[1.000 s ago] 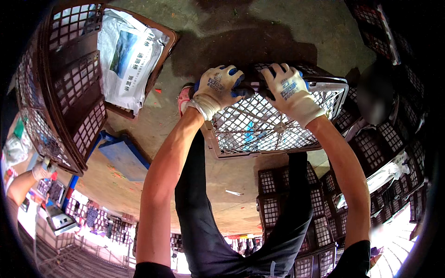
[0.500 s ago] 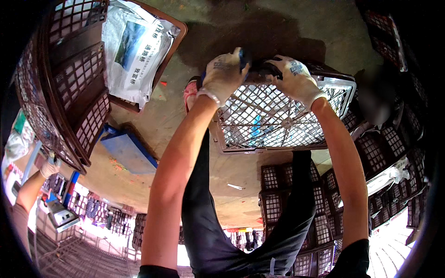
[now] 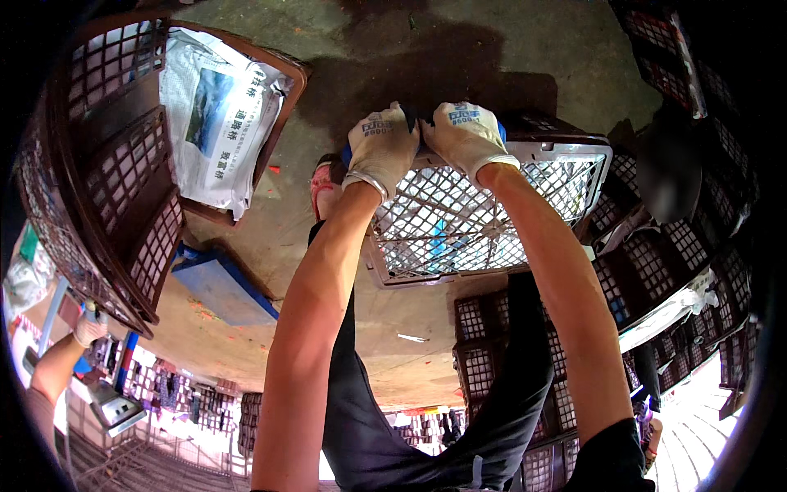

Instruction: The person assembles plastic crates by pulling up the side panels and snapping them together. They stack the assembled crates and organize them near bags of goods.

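My left hand (image 3: 380, 146), in a pale work glove with a dark palm, is closed above the far left corner of a brown plastic crate (image 3: 574, 148). Close beside it is my right hand (image 3: 466, 135), gloved alike and also closed, over the crate's far edge. The two fists nearly touch, knuckles up; whatever lies inside the fingers is hidden. The crate's light lattice faces up between my forearms, and white and bright blue patches show through it. My trousered legs stand on the near side, a red and white shoe (image 3: 325, 187) by the left corner.
Tall brown crates (image 3: 115, 180) stand at the left beside a crate holding a white printed sack (image 3: 225, 123). A blue-edged board (image 3: 223, 280) lies on the floor. More crates (image 3: 684, 246) are stacked right. Another person's gloved hand (image 3: 90, 326) is at far left.
My right hand has moved left along the crate's far edge, up to my left hand, and its fingers have closed. My left fist has tightened. The view has shifted slightly.
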